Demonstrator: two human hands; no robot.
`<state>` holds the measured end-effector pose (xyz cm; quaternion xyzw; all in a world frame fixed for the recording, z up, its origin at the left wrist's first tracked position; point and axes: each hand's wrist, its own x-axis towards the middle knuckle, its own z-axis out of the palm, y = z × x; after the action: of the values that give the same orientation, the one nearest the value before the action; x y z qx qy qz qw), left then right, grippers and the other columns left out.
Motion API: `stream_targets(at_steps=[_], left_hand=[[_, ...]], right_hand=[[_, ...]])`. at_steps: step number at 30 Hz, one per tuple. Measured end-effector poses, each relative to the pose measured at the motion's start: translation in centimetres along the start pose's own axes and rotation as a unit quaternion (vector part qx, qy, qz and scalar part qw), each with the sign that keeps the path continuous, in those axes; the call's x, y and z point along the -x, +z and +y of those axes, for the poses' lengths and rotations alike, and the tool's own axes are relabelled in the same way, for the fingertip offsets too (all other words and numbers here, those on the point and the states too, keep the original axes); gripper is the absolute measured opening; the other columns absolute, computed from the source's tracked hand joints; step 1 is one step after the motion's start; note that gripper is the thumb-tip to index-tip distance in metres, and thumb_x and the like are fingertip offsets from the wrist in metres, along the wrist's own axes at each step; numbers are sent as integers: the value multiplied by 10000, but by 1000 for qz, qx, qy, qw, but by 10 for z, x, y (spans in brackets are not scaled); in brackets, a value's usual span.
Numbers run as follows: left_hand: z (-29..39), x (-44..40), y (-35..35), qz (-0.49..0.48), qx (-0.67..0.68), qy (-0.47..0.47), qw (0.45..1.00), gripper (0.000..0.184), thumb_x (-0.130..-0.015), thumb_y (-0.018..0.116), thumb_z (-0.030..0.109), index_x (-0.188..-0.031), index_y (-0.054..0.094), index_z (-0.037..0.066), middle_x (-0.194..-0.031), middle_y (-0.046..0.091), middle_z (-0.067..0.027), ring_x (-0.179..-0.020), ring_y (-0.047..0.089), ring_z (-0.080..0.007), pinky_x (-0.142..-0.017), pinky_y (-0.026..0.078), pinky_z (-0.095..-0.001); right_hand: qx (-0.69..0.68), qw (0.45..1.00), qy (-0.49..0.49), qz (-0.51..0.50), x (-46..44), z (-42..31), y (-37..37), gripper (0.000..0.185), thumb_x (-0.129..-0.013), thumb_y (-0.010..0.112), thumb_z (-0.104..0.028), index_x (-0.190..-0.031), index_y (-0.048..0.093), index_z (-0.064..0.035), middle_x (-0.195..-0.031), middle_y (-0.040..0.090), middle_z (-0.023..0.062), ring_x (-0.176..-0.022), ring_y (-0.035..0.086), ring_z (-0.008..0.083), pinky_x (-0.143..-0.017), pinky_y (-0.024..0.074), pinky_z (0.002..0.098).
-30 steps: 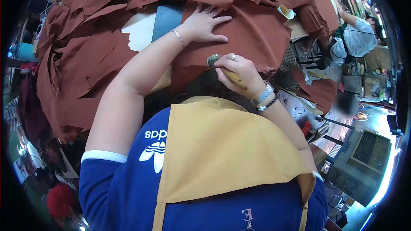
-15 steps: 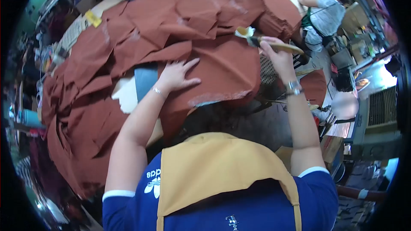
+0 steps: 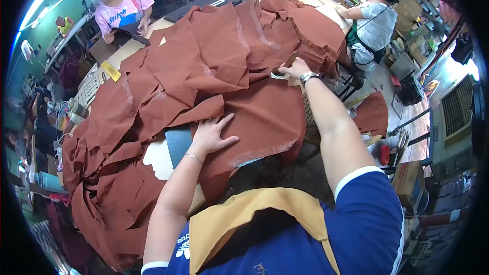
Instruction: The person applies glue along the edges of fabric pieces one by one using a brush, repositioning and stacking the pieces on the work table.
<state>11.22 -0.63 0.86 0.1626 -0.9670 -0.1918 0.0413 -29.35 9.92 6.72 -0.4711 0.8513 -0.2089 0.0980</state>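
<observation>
My left hand (image 3: 210,135) lies flat with fingers spread on a reddish-brown sheet of material (image 3: 265,122). My right hand (image 3: 297,68) is closed round a brush (image 3: 279,75), its pale head down at the far edge of this sheet; most of the handle is hidden by my fingers. A whitish smeared strip (image 3: 267,154) runs along the sheet's near edge. Beside my left hand, a blue-grey piece (image 3: 178,145) and a cream surface (image 3: 158,159) show from under the material.
Many overlapping reddish-brown pieces (image 3: 168,81) cover the table, some with whitish edges. A yellow object (image 3: 110,71) lies at the left. One person in a pink shirt (image 3: 124,12) handles dark material across the table; another in a white top (image 3: 377,25) sits at the right.
My right hand has moved left with the brush, from beyond the sheet's right side onto its far edge. My left hand stays flat on the sheet. The view has tilted up.
</observation>
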Motion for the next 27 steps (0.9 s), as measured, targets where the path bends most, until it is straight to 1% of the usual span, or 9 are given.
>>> stream_targets(at_steps=[2,5,11,15,18,19,21,22,27], left_hand=[[13,1,-20,-92,76,-60,991,843,-826,607,691,-1512,439,231,-1526,414,-233,-1444,319,-429,-1210,159,-535],[3,2,0,41,-36,10,998,844,-829,604,692,-1517,431,235,-1517,421,-241,-1437,328,-433,-1209,161,-537],[0,2,4,38,-38,9,998,859,-826,609,694,-1525,420,232,-1537,388,-258,-1452,302,-439,-1213,146,-538],[2,-1,-4,-37,57,-23,997,860,-817,608,701,-1507,442,217,-1490,444,-243,-1382,398,-444,-1169,241,-559],[-7,-5,12,66,-35,50,996,846,-821,602,703,-1503,447,227,-1432,498,-261,-1374,406,-449,-1177,207,-566],[-15,-8,25,174,-98,108,974,843,-827,591,709,-1503,442,228,-1321,587,-261,-1258,533,-435,-1109,346,-545],[10,-10,-12,-86,19,-33,996,841,-832,588,709,-1502,433,226,-1192,655,-243,-1076,646,-411,-950,495,-510],[4,-9,-2,-15,-3,15,1000,839,-835,586,712,-1502,428,228,-1072,692,-228,-927,689,-396,-811,549,-493],[-3,-11,9,9,9,27,1000,846,-833,579,724,-1504,429,230,-1088,685,-225,-984,674,-398,-860,529,-493]], right_hand=[[-80,997,-18,9,1,5,-13,302,-794,766,-350,-995,794,-125,-963,768,93,-936,731,218,-865,554,352],[-120,988,-56,76,25,-5,-38,262,-847,784,-248,-1018,773,-49,-980,771,99,-922,727,180,-847,562,318],[-14,983,-125,131,76,12,-18,215,-873,760,-248,-998,770,-73,-983,760,80,-893,725,180,-827,555,313],[-143,986,-80,39,118,-11,-19,194,-873,776,-182,-979,746,-22,-967,756,67,-915,700,133,-816,538,279],[-365,922,-36,122,165,-57,-43,210,-938,725,-199,-1053,725,-23,-1032,732,24,-956,681,126,-804,543,279],[-466,872,18,148,186,-80,-52,210,-947,715,-201,-1068,722,-29,-1054,724,22,-965,675,127,-812,542,276],[-477,871,22,120,226,-111,-58,198,-950,707,-184,-1084,717,-39,-1075,716,22,-961,662,114,-810,536,262],[-483,869,21,107,242,-122,-55,194,-951,702,-175,-1092,715,-43,-1086,712,22,-959,655,107,-808,533,255],[-257,950,-168,54,278,-146,33,144,-808,734,-53,-945,714,-11,-934,708,109,-822,690,211,-727,548,306]])
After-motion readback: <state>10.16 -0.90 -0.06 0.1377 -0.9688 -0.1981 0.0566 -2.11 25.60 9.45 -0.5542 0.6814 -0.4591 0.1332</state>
